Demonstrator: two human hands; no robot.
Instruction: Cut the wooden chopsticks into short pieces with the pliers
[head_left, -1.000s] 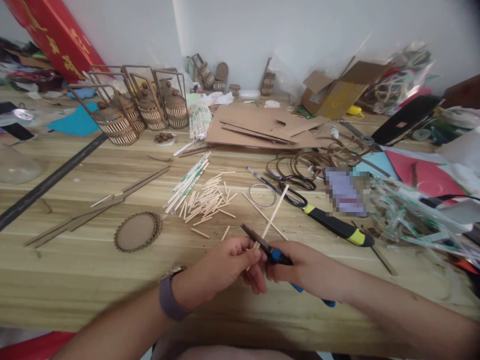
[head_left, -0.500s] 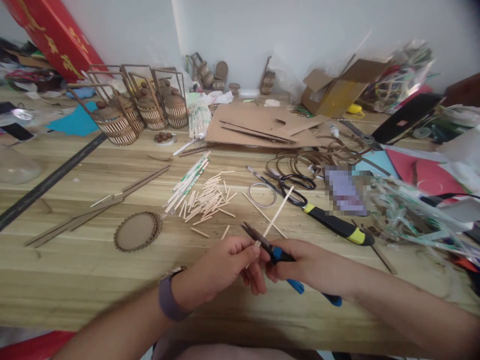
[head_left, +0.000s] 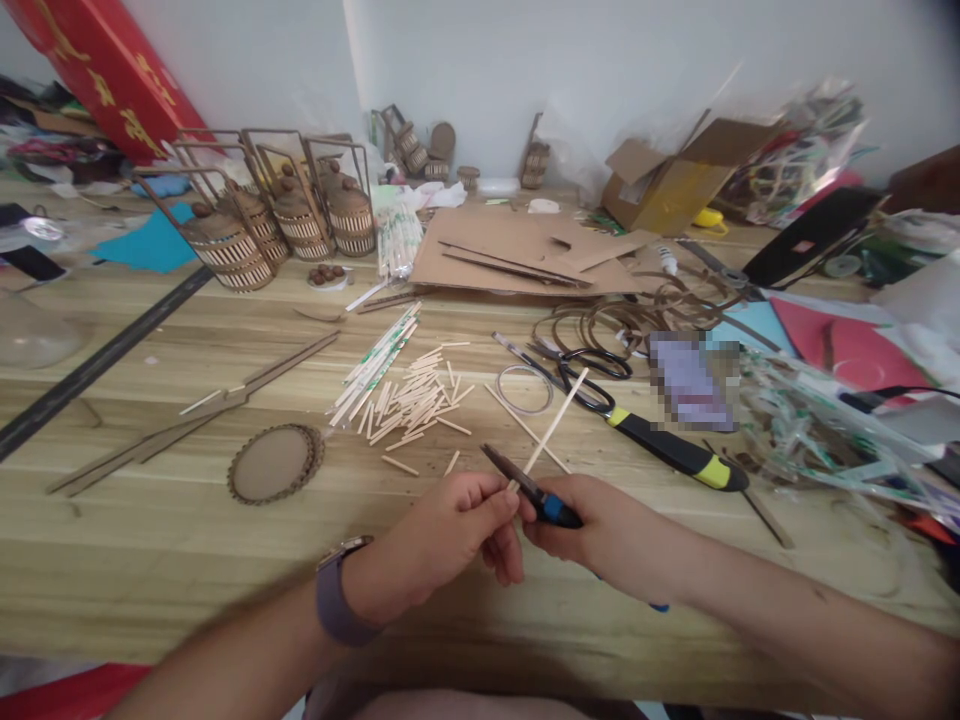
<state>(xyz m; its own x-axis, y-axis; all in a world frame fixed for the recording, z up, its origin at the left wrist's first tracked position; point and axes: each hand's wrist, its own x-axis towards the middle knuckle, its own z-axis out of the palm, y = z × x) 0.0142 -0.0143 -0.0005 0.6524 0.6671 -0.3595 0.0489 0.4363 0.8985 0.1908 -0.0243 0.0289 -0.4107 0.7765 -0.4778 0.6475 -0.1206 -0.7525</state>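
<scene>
My left hand (head_left: pixel 476 520) pinches the lower end of a thin pale wooden stick (head_left: pixel 556 423), which slants up to the right. My right hand (head_left: pixel 592 520) is wrapped round the blue-and-black handles of a cutting tool (head_left: pixel 517 472). Its dark blades lie across the stick, just above my left fingertips, and look closed together. Beyond my hands lies a loose pile of short cut sticks (head_left: pixel 416 400), with paper-wrapped sticks (head_left: pixel 379 360) beside it. A round cardboard disc with a ridged rim (head_left: pixel 271 464) rests on the table to the left.
Black scissors (head_left: pixel 592 385), a tape ring (head_left: pixel 525 389) and a black-yellow tool (head_left: pixel 671 448) lie past my right hand. Small lidded baskets (head_left: pixel 232 245) stand at the back left, cardboard sheets (head_left: pixel 487 240) at the back middle. Plastic scraps (head_left: pixel 817 430) are heaped at right.
The cutting tool's blades and handles have come together. My right fingers have tightened round the handles. The pile and the other objects look unchanged.
</scene>
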